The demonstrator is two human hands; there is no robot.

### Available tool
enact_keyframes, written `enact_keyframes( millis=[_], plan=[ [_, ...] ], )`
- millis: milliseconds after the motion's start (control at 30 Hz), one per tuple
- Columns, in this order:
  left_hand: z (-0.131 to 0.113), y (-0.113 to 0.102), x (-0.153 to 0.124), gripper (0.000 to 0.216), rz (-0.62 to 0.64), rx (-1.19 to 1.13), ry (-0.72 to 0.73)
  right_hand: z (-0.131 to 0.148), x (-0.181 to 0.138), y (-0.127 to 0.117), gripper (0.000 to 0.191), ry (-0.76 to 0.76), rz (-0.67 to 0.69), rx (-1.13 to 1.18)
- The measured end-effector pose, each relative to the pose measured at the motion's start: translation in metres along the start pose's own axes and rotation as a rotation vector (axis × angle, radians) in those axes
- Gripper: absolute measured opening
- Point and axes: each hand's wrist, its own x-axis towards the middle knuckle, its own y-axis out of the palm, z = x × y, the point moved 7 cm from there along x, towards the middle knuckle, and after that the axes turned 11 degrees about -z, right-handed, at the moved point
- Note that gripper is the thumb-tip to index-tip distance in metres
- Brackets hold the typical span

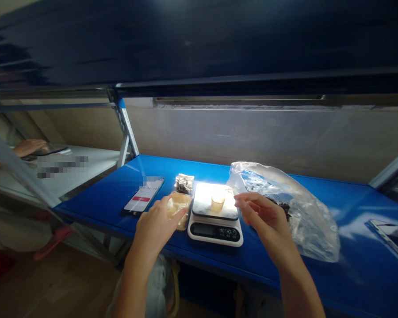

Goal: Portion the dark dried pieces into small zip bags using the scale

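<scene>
A white digital kitchen scale (pixel 215 232) sits on the blue shelf, with a small translucent cup (pixel 217 203) upright on its brightly lit plate. Left of the scale, my left hand (pixel 161 218) has its fingers and thumb around a small clear plastic bag (pixel 181 204), apparently on a stack. My right hand (pixel 267 216) is raised at the scale's right edge, thumb and index fingertips pinched together; anything between them is too small to make out. Behind that hand lies a large clear plastic bag (pixel 313 221) with dark pieces (pixel 285 206) at its opening.
A small filled packet (pixel 185 183) with dark contents lies behind the stack. At left is a phone (pixel 144 195) with a lit screen; another phone-like device (pixel 393 238) lies far right. An upper shelf (pixel 199 48) hangs low overhead. Another person's hand (pixel 29 147) is at the neighbouring white shelf.
</scene>
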Motion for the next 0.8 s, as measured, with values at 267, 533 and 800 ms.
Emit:
enact_keyframes(
  millis=[267, 533, 800],
  plan=[
    [-0.011, 0.044, 0.010, 0.056, 0.116, -0.064, 0.141, 0.000, -0.001, 0.001, 0.018, 0.019, -0.008, 0.009],
    [-0.011, 0.057, 0.000, 0.056, 0.297, -0.050, 0.099, 0.003, 0.000, 0.001, 0.019, -0.003, 0.004, -0.012],
    [-0.014, 0.060, -0.001, 0.057, 0.301, 0.069, 0.088, -0.005, -0.001, 0.006, 0.019, 0.006, -0.002, 0.030]
  ],
)
